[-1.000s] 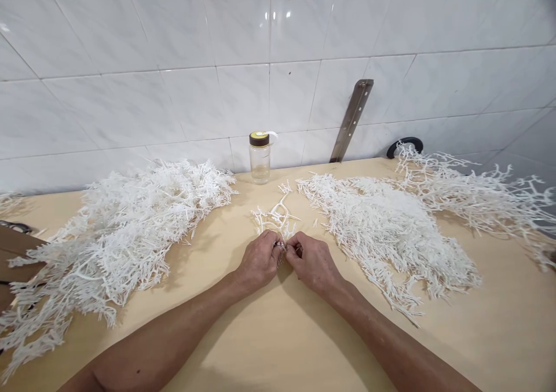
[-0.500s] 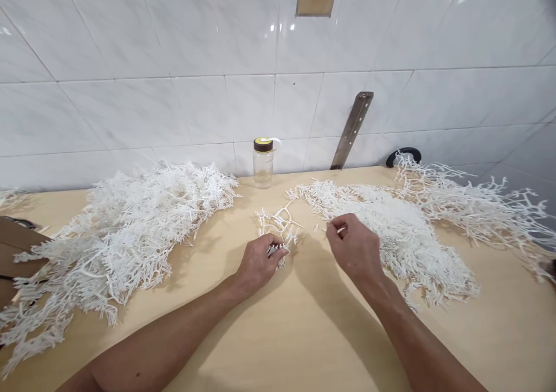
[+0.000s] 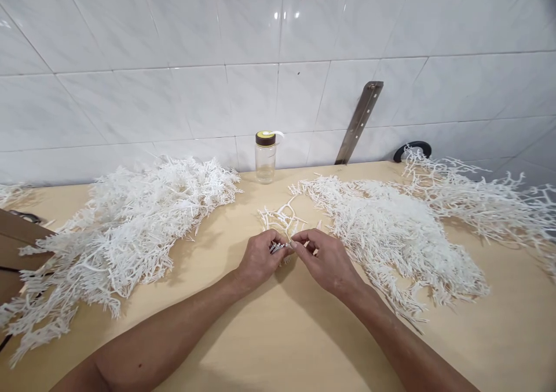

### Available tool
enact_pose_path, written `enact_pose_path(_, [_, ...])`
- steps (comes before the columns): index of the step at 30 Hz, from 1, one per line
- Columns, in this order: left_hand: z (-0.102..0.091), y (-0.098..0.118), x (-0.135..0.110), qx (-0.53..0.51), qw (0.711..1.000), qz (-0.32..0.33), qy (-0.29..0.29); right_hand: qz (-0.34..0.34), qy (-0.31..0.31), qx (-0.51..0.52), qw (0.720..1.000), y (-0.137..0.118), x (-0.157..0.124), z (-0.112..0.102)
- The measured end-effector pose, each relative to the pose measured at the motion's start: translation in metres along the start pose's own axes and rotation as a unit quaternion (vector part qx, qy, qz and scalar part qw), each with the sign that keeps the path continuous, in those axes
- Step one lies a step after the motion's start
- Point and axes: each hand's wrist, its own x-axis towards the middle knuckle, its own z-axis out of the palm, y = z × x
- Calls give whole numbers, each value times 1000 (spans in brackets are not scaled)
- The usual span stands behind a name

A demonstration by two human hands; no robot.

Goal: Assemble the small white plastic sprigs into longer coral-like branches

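My left hand (image 3: 259, 257) is closed around a bunch of thin white plastic sprigs, whose ends poke out by the thumb. A white branched plastic stem (image 3: 284, 213) extends beyond the fingers, over the table. My right hand (image 3: 324, 259) pinches at the tips of the bunch, its fingertips meeting those of the left. What exactly sits between the right fingertips is too small to make out. To the right lies a flattened heap of short white sprigs (image 3: 403, 235), close to the right wrist.
A tall pile of white branched plastic foliage (image 3: 143, 224) covers the table's left side. More bare white branches (image 3: 482, 201) lie at the far right. A clear bottle with a dark lid (image 3: 265, 163) stands at the back; a perforated metal strip (image 3: 359, 123) leans against the tiled wall.
My right hand has moved left from beside the sprig heap to the bunch in my left hand. The left hand stays nearly in place. The view has tilted slightly downward.
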Motion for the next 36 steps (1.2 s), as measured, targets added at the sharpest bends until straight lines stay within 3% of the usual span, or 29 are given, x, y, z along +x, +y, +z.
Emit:
enact_pose_path(11, [-1,0,-3,5,998,39,-42,74,-29,8,997,4,0,4])
enact_pose_path(21, [-1,-2,-1,23,998,56,-21,201,-82,156,963,10,0,9])
enact_pose_path(29, [-1,-5,-2,60,996,66,-22,207,-79,171,960,10,0,12])
enact_pose_path(36, [1,-7,-6,132,983,124,-20,204,-90,216,951,8,-1,13])
